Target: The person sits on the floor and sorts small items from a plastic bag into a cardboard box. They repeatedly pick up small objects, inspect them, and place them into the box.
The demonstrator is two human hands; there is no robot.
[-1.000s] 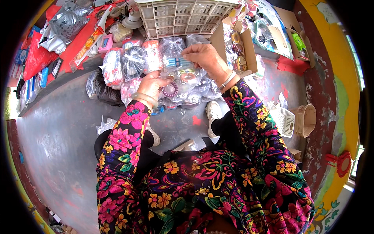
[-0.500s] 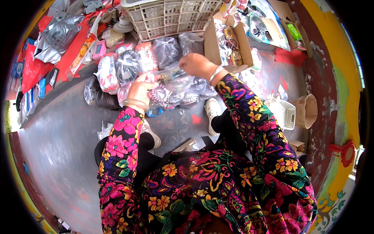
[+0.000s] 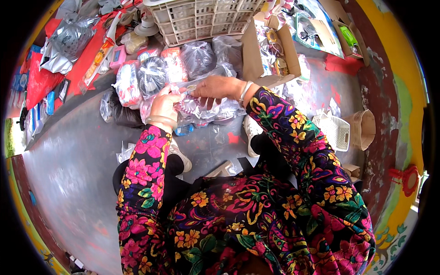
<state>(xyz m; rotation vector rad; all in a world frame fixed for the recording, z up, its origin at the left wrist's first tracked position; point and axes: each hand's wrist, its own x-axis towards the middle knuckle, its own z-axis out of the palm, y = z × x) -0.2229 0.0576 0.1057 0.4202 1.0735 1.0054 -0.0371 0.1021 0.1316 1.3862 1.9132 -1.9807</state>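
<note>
In front of me my left hand (image 3: 166,106) is closed in a pinch on a clear plastic bag (image 3: 180,87), above a row of filled bags. A twisted purplish-pink coil (image 3: 187,108) shows just below its fingers; whether it lies inside the bag I cannot tell. From the right, my right hand (image 3: 216,89) reaches over with fingers curled, their tips close to the left fingertips. What those fingers grip is too small and glary to make out. Behind the hands sit a bag of black items (image 3: 151,77), a bag of red and white items (image 3: 128,85) and another dark-filled bag (image 3: 198,58).
Beyond the bags stands a beige plastic crate (image 3: 206,23). An open cardboard box (image 3: 251,55) of small packaged goods is at its right. A white basket (image 3: 337,133) and a brown paper bag (image 3: 364,129) stand right. Red sheets with loose goods lie left.
My right hand has moved left and nearer to my left hand, which has stayed almost in place. The clear plastic stretched between them is now shorter and partly covered by the right hand.
</note>
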